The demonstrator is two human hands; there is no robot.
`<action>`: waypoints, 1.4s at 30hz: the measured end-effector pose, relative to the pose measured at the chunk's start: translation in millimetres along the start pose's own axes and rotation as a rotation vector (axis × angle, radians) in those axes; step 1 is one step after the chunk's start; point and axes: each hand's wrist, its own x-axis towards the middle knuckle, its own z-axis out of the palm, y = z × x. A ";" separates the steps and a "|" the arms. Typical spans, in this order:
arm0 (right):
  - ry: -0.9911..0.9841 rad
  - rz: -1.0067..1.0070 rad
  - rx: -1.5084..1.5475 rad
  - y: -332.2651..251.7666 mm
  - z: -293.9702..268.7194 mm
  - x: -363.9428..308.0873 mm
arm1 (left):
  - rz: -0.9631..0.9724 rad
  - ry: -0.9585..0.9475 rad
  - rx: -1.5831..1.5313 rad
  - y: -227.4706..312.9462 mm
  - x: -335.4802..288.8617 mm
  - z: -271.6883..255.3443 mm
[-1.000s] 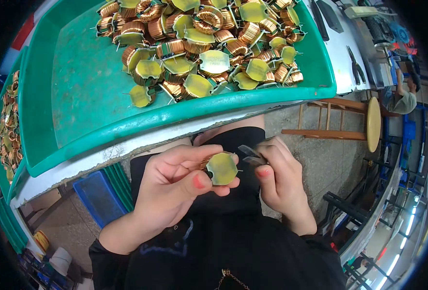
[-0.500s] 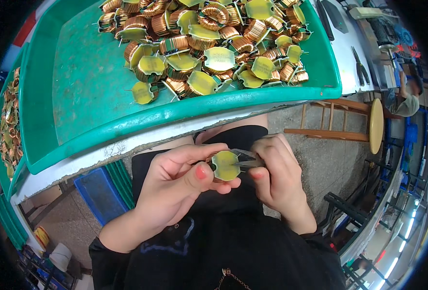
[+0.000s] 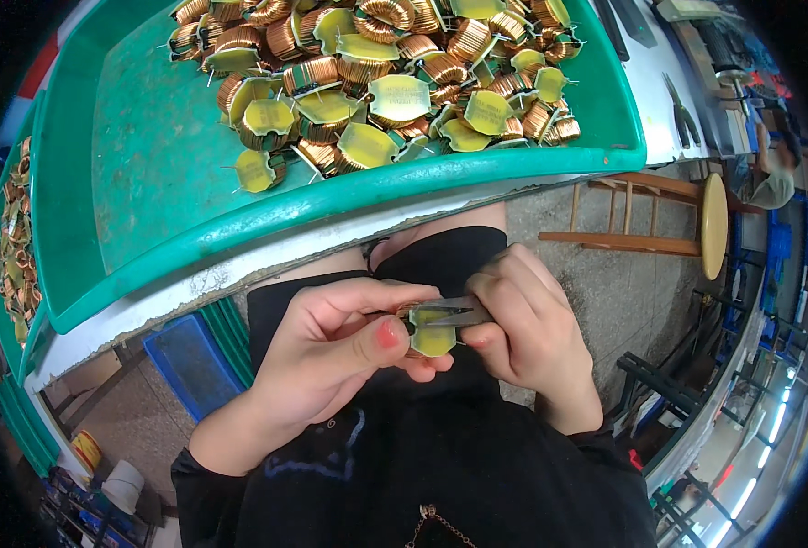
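Here's the copper-wound coil (image 3: 433, 341), right in front of you, above your lap and just short of the desk edge, its yellow-green plate facing up at you. Your left hand (image 3: 331, 342) has it pinched, thumb at the near side, fingers curled behind. In from the other side comes your right hand (image 3: 533, 320), wrapped firmly round a grey metal tool (image 3: 463, 311), its pointed tips slightly parted across the plate's upper part; whether they touch it, you can't tell from here. Beyond your hands, the big green tray (image 3: 139, 183) sits on the white desk (image 3: 198, 290), a heap of similar coils (image 3: 367, 146) crowding its far and right portion. Out right, dark-handled pliers (image 3: 683, 117) lie on the desk, with a wooden stool (image 3: 714, 226) below. Down left, a blue crate (image 3: 189, 361) stands beside your arm.
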 end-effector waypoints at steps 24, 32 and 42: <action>0.020 -0.018 -0.320 1.6 5.6 -5.0 | 0.332 0.138 0.323 -21.2 2.4 5.1; 0.073 0.155 -0.125 -0.9 2.5 -4.9 | 0.319 0.106 0.255 -18.1 11.0 2.4; 0.072 0.130 -0.015 5.4 4.4 -22.3 | 0.383 0.072 0.203 -21.0 11.1 -3.5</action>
